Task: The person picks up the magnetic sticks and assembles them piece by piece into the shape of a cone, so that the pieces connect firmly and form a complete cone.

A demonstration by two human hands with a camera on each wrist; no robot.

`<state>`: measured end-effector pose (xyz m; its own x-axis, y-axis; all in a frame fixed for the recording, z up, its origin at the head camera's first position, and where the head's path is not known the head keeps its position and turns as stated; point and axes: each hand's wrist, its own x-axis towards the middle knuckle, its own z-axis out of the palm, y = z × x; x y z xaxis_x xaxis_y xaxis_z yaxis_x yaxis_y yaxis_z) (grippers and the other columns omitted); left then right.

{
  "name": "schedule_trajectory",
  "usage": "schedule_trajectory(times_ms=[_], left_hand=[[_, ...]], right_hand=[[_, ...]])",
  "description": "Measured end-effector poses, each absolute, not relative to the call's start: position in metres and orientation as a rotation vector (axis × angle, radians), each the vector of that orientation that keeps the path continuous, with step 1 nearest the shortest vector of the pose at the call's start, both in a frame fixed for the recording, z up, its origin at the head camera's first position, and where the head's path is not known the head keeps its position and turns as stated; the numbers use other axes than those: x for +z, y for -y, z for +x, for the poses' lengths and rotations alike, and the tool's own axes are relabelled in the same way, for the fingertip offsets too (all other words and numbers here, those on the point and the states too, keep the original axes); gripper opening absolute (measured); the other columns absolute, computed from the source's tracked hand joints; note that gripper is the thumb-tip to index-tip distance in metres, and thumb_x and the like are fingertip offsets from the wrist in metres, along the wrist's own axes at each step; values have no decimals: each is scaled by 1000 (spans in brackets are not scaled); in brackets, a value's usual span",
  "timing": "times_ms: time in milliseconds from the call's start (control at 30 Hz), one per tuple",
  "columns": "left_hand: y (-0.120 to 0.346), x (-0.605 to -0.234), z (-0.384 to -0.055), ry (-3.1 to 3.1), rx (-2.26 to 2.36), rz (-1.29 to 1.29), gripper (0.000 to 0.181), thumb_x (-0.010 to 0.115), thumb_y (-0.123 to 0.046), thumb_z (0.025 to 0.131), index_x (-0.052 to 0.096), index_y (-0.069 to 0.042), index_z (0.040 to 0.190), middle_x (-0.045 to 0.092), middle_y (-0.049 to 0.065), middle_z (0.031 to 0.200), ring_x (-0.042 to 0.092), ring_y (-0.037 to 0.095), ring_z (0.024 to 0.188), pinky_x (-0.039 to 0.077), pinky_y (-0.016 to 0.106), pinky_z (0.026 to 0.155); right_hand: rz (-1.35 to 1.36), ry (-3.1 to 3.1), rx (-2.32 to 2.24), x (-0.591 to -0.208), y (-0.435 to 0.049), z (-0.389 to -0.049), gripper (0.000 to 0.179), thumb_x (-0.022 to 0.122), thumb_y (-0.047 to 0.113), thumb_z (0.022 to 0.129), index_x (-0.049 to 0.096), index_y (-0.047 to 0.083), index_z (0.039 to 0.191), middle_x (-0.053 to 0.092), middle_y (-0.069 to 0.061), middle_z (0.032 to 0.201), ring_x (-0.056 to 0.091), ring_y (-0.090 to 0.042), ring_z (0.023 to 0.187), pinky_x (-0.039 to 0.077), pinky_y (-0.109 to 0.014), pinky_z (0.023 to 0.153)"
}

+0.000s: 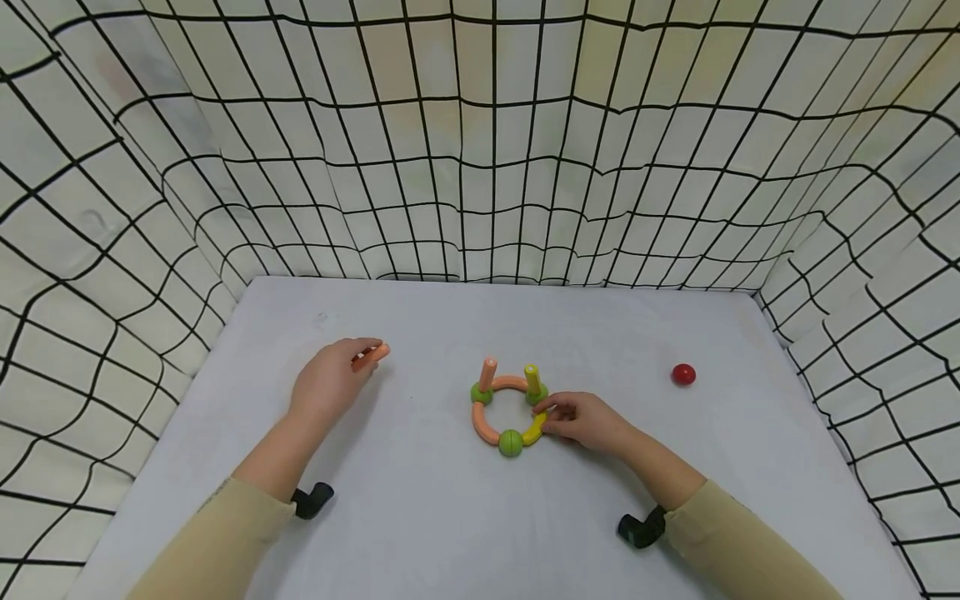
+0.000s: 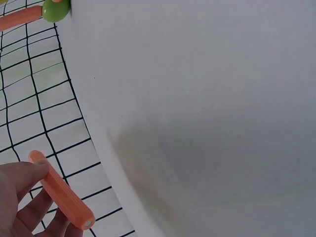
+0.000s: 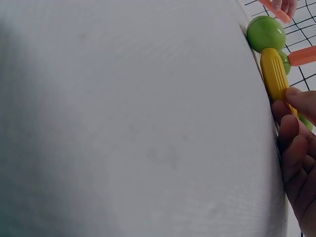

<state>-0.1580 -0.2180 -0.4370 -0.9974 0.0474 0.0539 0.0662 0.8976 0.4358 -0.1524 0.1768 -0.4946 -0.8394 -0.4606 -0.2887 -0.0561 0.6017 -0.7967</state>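
Note:
A ring of curved rods joined by green balls (image 1: 511, 443) lies on the white table in the head view. Two of its arcs are orange, and the one on the right is a yellow rod (image 3: 273, 74). Two posts rise from the far balls, an orange post (image 1: 488, 374) and a yellow post (image 1: 532, 379). With thumb and fingers my right hand (image 1: 588, 423) pinches the yellow rod at the ring's right side. Away to the left, my left hand (image 1: 330, 379) holds a loose orange rod (image 2: 64, 195) between thumb and fingers, raised over the table.
A red ball (image 1: 683, 374) lies on the table (image 1: 420, 517) at the right. Black wrist-camera mounts (image 1: 313, 500) show beside both forearms. A black grid net (image 1: 495, 167) over white walls borders the table at the back and on both sides.

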Motion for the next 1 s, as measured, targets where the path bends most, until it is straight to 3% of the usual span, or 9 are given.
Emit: schedule_trajectory(times_ms=[333, 733, 1000], left_hand=[[208, -445, -138, 3022, -810, -138, 39, 66, -25, 97, 62, -14, 135, 66, 9, 125, 60, 30, 108, 51, 47, 87], [187, -439, -118, 2997, -913, -175, 37, 68, -27, 96, 64, -20, 132, 67, 0, 117, 61, 21, 95, 52, 40, 79], [172, -435, -111, 2968, -1019, -218, 34, 68, -28, 96, 65, -21, 129, 67, -4, 118, 63, 18, 103, 53, 40, 86]], right_hand=[[-388, -2359, -1151, -495, -176, -151, 22, 72, 18, 92, 71, 17, 114, 65, 1, 84, 54, -15, 64, 47, -27, 60], [-389, -2365, -1158, -496, -177, -151, 22, 72, 18, 92, 71, 18, 114, 64, 1, 84, 54, -15, 64, 47, -28, 60], [-388, -2363, -1165, -496, -177, -151, 21, 72, 18, 92, 71, 18, 114, 65, 1, 85, 55, -15, 64, 47, -28, 61]])
